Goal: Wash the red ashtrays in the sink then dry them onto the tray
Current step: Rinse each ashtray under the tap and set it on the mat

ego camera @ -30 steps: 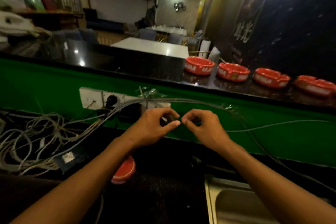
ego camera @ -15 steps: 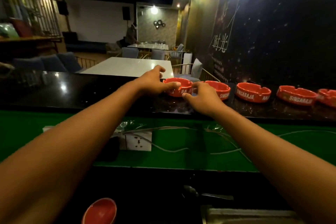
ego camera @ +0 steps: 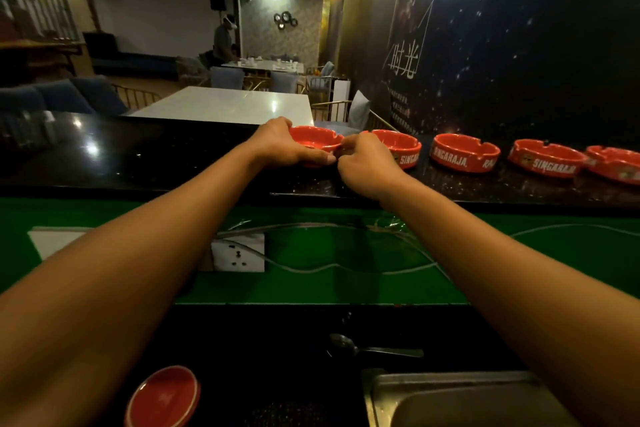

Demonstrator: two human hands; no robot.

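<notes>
Landmark: the black bar counter (ego camera: 156,156), raised above a green wall panel (ego camera: 346,253).
Left hand (ego camera: 280,146): on the counter at the leftmost red ashtray (ego camera: 315,142), thumb along its near wall and fingers curled round its far left rim, gripping it.
Right hand (ego camera: 363,163): on the counter at the same ashtray's right side, fingers curled in toward its rim; whether they pinch it I cannot tell.
Other ashtrays: four more in a row along the counter to the right, second (ego camera: 401,149) just beside the right hand, then third (ego camera: 464,156), fourth (ego camera: 547,159), fifth (ego camera: 616,163) cut off at the frame edge.
Counter edge: near edge runs just under both wrists; the counter's left stretch is bare.
Below the counter: steel sink (ego camera: 450,399) at lower right, a spoon (ego camera: 374,350) behind it, a red dish (ego camera: 162,399) to its left.
</notes>
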